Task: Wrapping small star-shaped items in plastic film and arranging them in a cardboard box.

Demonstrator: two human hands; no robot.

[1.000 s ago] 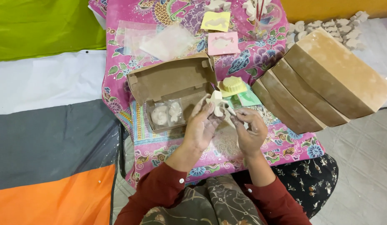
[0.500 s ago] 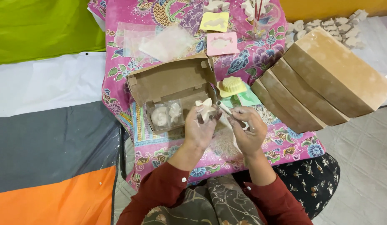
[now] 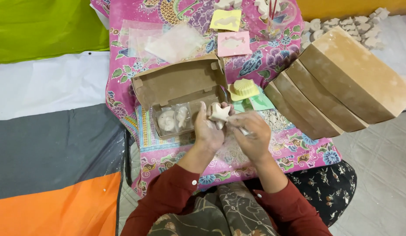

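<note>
the left hand point(image 3: 209, 131) is pinching a white star-shaped cast point(image 3: 221, 112) while the right hand point(image 3: 252, 135), close against it, is working its edge with a small tool, barely visible. at ten o'clock the open cardboard box point(image 3: 181, 83) is holding two bagged casts point(image 3: 173, 119), with room seemingly left; the star is looking unpacked yet.

There is one view only, from a camera on the person's head, looking almost straight down over the lap. It sits close, at arm's reach: both hands, the left hand point(image 3: 210, 131) and the right hand point(image 3: 252, 136), fill the centre. The patterned cloth point(image 3: 273, 65) runs up to the top edge, the striped mat point(image 3: 50, 144) takes the left, and the grey floor point(image 3: 382, 166) the right.
</note>
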